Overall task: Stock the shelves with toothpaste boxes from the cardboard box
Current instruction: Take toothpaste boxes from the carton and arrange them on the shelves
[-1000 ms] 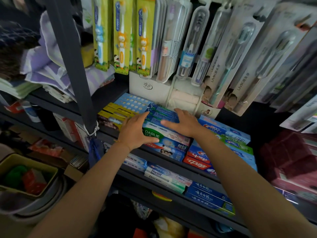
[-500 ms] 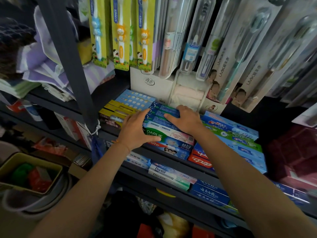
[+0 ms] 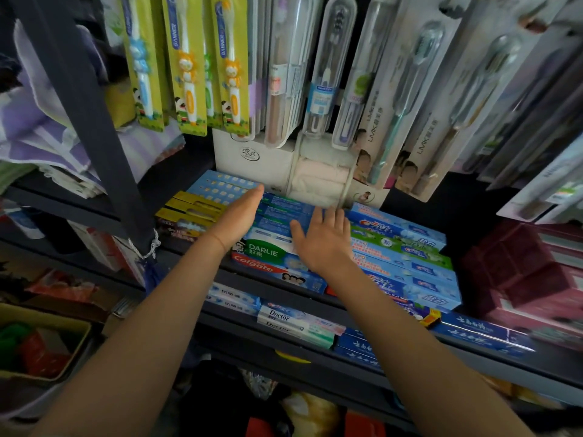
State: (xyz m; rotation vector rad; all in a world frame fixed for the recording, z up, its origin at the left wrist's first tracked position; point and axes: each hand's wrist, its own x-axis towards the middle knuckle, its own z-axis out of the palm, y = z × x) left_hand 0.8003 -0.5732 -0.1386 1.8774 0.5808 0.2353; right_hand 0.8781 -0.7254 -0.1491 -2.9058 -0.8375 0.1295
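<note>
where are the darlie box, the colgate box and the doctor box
Darlie box (image 3: pixel 266 251), head view, on the green end with the name.
Colgate box (image 3: pixel 262 266), head view, on the red end.
Doctor box (image 3: pixel 293 317), head view, on its top face.

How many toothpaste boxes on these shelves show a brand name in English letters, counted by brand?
DARLIE box: 1
Colgate box: 1
Doctor boxes: 2, one atop the other
Total: 4
</note>
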